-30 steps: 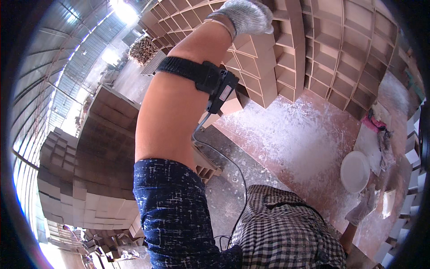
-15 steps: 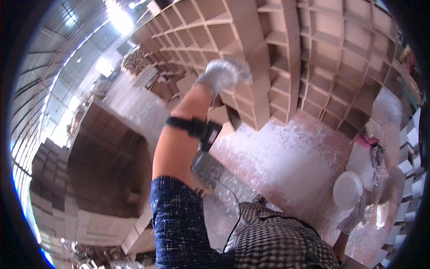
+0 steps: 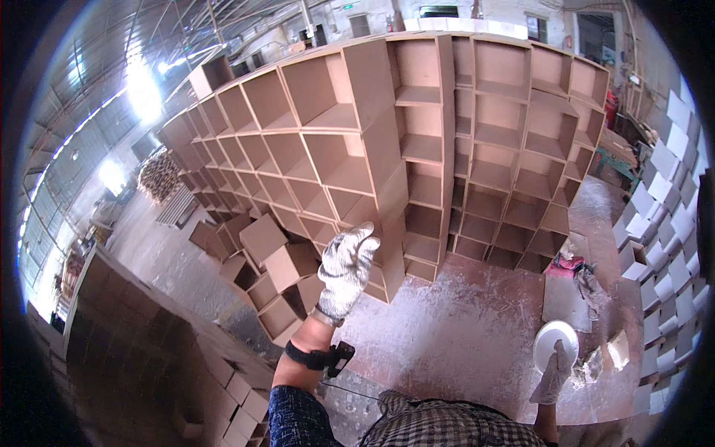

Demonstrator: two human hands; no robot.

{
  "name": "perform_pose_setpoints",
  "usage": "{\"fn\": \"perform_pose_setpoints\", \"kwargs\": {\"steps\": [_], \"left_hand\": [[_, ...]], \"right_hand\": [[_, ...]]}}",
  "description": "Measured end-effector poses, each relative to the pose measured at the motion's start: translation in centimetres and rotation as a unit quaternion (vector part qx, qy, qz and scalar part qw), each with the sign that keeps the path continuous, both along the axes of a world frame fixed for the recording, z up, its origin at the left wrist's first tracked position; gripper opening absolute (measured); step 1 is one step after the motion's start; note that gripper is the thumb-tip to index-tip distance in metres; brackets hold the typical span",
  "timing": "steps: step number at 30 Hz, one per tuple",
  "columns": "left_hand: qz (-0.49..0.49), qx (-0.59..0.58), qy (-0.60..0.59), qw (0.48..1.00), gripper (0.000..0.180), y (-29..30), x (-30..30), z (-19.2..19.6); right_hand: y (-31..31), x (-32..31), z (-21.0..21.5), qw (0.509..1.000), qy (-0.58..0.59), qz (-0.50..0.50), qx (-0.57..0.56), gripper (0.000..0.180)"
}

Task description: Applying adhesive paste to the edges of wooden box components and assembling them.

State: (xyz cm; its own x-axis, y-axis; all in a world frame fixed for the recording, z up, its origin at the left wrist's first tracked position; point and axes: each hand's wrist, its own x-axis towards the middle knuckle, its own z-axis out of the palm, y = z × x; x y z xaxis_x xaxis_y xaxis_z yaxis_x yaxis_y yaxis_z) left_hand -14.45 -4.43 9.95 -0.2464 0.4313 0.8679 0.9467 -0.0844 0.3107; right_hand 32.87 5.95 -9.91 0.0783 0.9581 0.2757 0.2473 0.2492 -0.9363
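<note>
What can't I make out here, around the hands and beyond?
All in the head view:
- Left hand: its palm, hidden by the glove's curled shape.
- Right hand: whether it touches the round white basin; the glove covers that spot.
- Legs and feet: hidden below the checked garment.
- White boxes: far side cut off by the dark rim.
</note>
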Motion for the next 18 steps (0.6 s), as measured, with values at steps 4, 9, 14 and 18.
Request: {"fn": "perform_pose_setpoints", "kwargs": {"steps": [4, 9, 14, 18], "left_hand": [[0.006, 0.032, 0.094, 0.995, 0.025, 0.8, 2.2, 5.1], [-0.117, -0.016, 0.242, 0.963, 0.029, 2.6, 3.5, 8.3], [-0.229, -0.061, 0.194, 0.952, 0.031, 9.5, 7.7, 4.4], [-0.287, -0.121, 0.171, 0.935, 0.038, 14.4, 11.6, 2.7]], "right_hand": [[-0.4, -0.9, 0.5, 0.999, -0.011, -0.038, -0.006, 0.033], [-1.3, -1.5, 1.3, 0.998, 0.058, -0.025, 0.008, 0.032], [-1.2, 1.0, -0.4, 0.995, 0.048, -0.09, -0.009, 0.03], [-2.2, 2.7, 0.5, 0.984, 0.117, -0.122, -0.063, 0.029]]}}
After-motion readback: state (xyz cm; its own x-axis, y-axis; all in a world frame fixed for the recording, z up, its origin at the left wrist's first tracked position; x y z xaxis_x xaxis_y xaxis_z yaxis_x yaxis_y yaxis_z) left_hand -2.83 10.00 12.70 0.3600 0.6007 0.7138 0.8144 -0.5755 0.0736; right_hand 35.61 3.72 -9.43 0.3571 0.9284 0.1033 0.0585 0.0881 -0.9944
